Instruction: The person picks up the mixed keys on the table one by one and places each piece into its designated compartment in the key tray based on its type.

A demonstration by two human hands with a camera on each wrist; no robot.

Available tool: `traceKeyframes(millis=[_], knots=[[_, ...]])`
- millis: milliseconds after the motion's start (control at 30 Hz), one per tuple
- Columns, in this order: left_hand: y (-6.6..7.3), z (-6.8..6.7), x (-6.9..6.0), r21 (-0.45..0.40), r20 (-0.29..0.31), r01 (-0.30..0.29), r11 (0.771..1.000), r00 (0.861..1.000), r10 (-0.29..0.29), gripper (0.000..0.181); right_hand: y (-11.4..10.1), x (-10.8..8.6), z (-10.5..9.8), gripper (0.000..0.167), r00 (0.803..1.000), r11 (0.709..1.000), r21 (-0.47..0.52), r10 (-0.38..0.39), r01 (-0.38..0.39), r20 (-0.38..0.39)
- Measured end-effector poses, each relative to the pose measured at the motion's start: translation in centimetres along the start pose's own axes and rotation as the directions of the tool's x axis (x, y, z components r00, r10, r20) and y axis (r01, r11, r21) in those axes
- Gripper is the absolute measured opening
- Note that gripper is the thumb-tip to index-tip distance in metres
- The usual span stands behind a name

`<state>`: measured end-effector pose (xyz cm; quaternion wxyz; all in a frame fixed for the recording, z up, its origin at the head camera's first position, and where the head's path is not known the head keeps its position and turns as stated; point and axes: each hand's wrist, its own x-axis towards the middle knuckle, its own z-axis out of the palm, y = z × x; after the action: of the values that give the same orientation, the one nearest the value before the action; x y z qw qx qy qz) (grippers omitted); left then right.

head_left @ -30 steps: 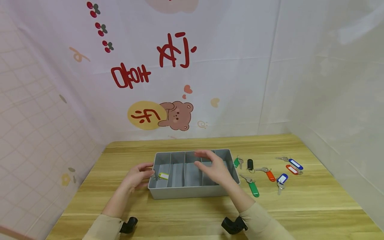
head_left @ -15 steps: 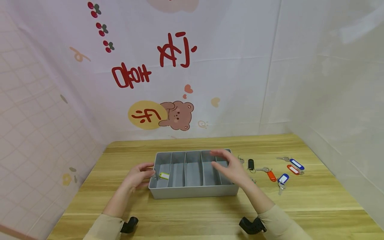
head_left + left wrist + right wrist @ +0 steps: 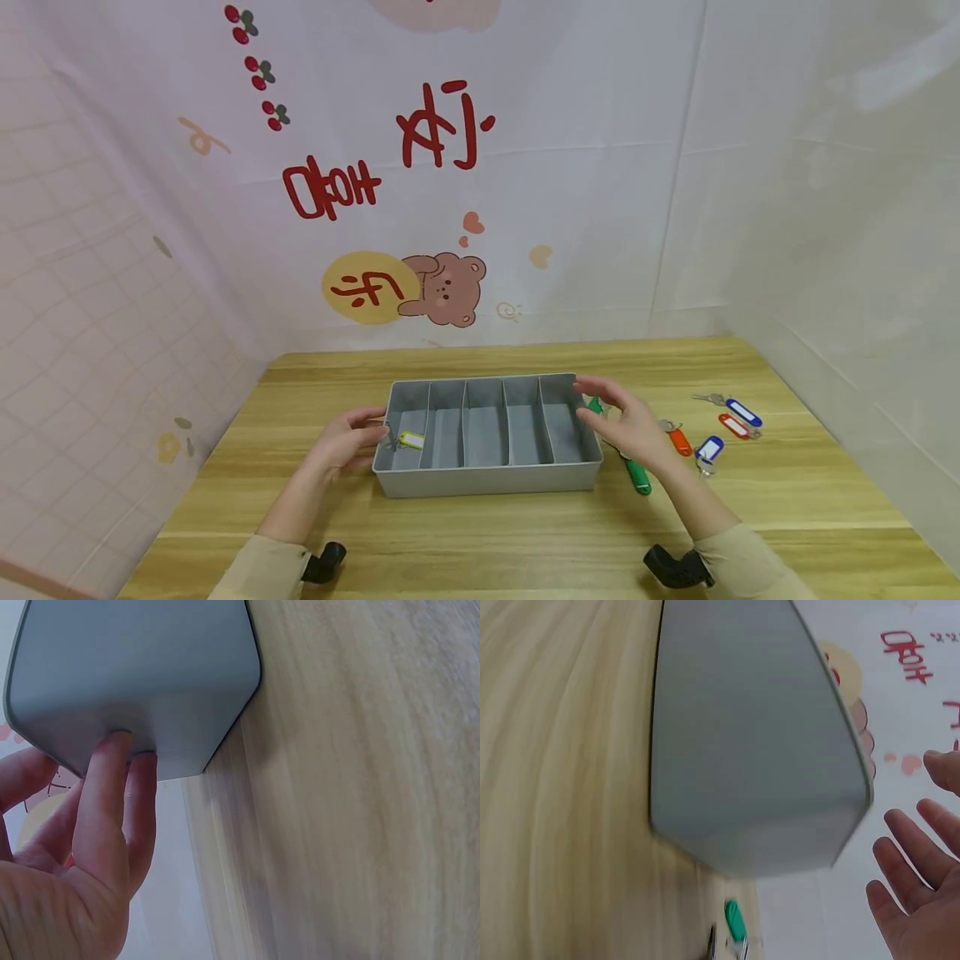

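Note:
A grey divided storage box [image 3: 487, 482] sits on the wooden table, with a yellow key tag [image 3: 412, 439] and its key in the leftmost compartment. My left hand [image 3: 345, 442] holds the box's left end, the thumb at the rim and fingertips against the outer wall [image 3: 180, 735]. Just past the right end hovers my right hand [image 3: 630, 427], fingers spread and nothing in them; in the right wrist view it is apart from the box. Under and beside it lie a green key tag [image 3: 638, 477] and, partly hidden, another green tag [image 3: 596, 405].
Farther right lie keys with an orange-red tag [image 3: 679, 442], a red tag [image 3: 733, 426], a blue tag [image 3: 743, 412] and a nearer blue tag [image 3: 708, 448]. A printed white cloth [image 3: 585, 208] hangs behind the table [image 3: 480, 550].
My right hand has moved right, from above the box's compartments to just beyond its right end, now covering the black tag. My left hand and the box stay in place.

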<state>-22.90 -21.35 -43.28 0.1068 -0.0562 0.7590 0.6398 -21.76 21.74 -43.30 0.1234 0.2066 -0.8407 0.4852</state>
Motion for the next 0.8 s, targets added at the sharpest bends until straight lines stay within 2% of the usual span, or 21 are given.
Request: traceKeyframes(millis=[133, 300, 567, 800], knots=[[0.1, 0.0, 0.0, 0.001, -0.001, 0.000, 1.000, 1.000, 0.000, 0.051, 0.8, -0.5, -1.3, 0.046, 0.999, 0.998, -0.041, 0.043, -0.042, 0.010], [0.1, 0.0, 0.0, -0.003, 0.002, 0.000, 1.000, 1.000, 0.000, 0.051, 1.9, -1.0, -2.5, 0.048, 0.998, 0.994, -0.095, 0.060, -0.059, 0.007], [0.0, -0.1, 0.3, -0.015, 0.009, -0.003, 1.000, 1.000, 0.003, 0.052, 2.9, -1.7, -4.0, 0.048, 0.998, 0.993, -0.107, 0.054, -0.055, -0.011], [0.1, -0.2, 0.2, -0.006, 0.015, -0.001, 1.000, 1.000, 0.001, 0.052, 3.6, -2.0, -5.0, 0.050, 0.999, 0.992, -0.124, 0.035, -0.033, 0.011]])
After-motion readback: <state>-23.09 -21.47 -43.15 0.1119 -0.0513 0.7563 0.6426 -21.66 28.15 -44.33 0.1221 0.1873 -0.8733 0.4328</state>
